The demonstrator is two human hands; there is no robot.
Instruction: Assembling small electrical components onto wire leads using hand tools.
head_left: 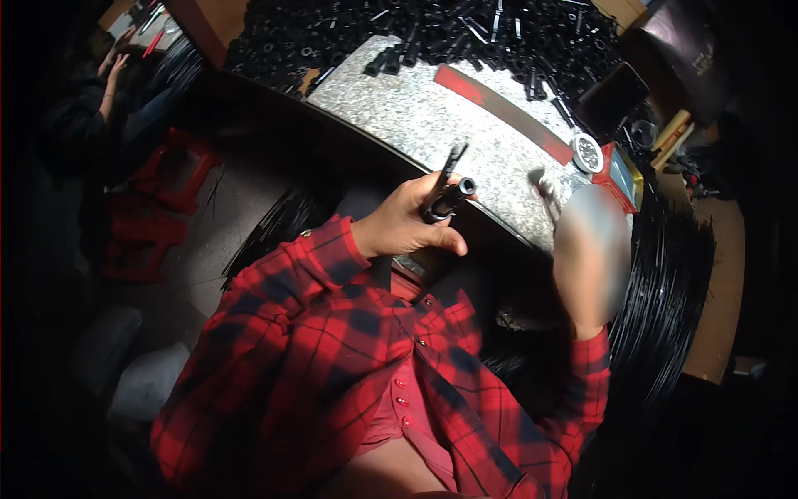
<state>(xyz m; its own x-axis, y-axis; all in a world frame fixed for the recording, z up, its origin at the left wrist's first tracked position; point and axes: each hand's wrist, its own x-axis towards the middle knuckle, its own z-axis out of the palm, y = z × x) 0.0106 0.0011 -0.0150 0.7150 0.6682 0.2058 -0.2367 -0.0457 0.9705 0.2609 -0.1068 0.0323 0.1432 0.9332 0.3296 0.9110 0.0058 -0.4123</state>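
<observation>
My left hand (403, 220) is closed around a short black tubular part (454, 196) in front of the table edge. The part has a round hollow end facing up, and a thin dark stick-like piece rises beside it. My right hand (586, 262) is to the right of the table's near edge, its fingers smeared by blur, so whether they hold anything is hidden. Closest to it are a small white round dish (588, 155) of tiny pieces and a red-edged box (619, 179).
A speckled tabletop (374, 104) carries a long worn red strip (503, 112) and a large heap of black tubular parts (332, 37). A dark flat phone-like slab (613, 100) lies at right. Bundled thin black rods (665, 291) stand beside my right arm. Red stools (174, 170) and another person (87, 121) are at left.
</observation>
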